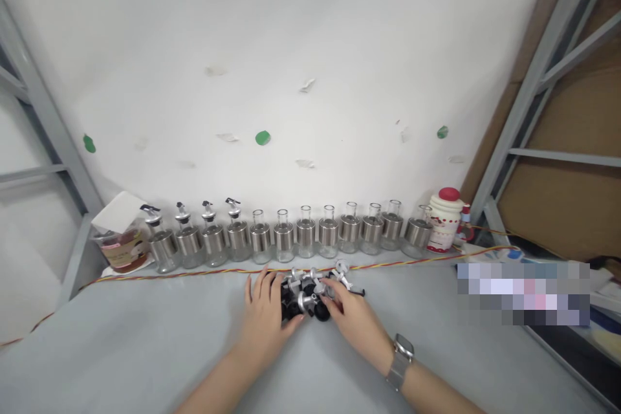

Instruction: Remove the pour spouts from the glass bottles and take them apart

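A pile of silver-and-black pour spouts lies on the grey table in front of me. My left hand rests at the pile's left side, fingers spread and thumb apart, cupping its edge without gripping a piece. From the right, my right hand reaches into the pile, its thumb and fingertips closed on a silver pour spout; part of that piece is hidden. Behind stand glass bottles with steel sleeves in a row along the wall. Several at the left end carry pour spouts; the others have open necks.
A twisted red-yellow cord runs across the table before the bottles. A jar with amber contents stands far left, a white container with red lid at the right. Metal frame posts flank the table; blurred-out items lie right.
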Tool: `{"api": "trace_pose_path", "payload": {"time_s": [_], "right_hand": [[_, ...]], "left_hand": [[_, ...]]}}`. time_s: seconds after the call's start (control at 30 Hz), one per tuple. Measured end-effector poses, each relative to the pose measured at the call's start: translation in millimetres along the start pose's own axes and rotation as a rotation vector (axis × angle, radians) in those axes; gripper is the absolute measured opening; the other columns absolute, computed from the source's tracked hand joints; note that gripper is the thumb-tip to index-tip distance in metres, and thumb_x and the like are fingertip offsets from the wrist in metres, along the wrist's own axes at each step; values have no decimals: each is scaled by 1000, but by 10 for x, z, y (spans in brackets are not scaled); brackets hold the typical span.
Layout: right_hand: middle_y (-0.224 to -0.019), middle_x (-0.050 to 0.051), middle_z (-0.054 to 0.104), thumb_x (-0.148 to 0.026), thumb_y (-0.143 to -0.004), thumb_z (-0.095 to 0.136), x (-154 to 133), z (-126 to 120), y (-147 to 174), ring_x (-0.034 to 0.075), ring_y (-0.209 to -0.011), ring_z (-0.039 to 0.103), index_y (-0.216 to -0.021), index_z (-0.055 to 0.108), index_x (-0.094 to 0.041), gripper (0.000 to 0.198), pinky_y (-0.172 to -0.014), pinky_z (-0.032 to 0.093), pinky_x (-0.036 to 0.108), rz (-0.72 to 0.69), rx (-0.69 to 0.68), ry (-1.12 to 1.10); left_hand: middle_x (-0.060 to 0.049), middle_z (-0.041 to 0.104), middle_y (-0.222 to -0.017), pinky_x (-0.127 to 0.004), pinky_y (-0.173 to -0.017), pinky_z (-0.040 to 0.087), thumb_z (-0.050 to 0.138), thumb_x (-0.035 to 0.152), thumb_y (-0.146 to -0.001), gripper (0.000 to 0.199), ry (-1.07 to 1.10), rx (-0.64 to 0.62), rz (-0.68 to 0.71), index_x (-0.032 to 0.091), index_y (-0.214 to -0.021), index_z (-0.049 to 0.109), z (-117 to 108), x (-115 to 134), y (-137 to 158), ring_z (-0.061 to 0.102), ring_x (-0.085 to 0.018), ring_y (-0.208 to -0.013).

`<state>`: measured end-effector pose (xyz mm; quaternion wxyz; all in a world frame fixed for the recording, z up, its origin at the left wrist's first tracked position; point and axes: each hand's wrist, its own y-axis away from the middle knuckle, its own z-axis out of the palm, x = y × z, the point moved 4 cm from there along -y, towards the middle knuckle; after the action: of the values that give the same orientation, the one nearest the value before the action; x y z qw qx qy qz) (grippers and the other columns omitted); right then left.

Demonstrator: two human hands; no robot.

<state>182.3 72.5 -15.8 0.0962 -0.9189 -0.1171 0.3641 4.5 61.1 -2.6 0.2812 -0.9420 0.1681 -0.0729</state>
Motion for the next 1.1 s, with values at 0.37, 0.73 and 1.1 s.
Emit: {"api": "trace_pose_path", "payload": {"time_s": [0.37,0.73,1.1], "right_hand": [[-62,-1,55,-26,-84,38,-301,-84,110,15,-52,51,-122,39,-22,38,-50,39,24,-103,54,-140],[-105,6,52,-8,-70,46,-1456,224,-1032,17,-102,48,-94,61,-18,30,-87,39,27,-270,16,-382],[-124,11,44,-15,-74,55,-1910,842,-1623,26,-117,35,-104,56,-13,30,-96,29,38,-98,25,-348]], "left_hand": [[-15,49,-117,-52,-93,29,45,48,-77,53,-15,32,45,12,-116,41,-61,60,-5,33,-31,-119],[-17,49,-116,-50,-88,37,43,41,-80,45,-66,58,33,10,-112,45,-7,55,13,40,-32,-114],[-19,48,-118,-52,-86,40,54,27,-73,49,-61,73,47,9,-117,42,-23,117,58,42,-33,-110]]}}
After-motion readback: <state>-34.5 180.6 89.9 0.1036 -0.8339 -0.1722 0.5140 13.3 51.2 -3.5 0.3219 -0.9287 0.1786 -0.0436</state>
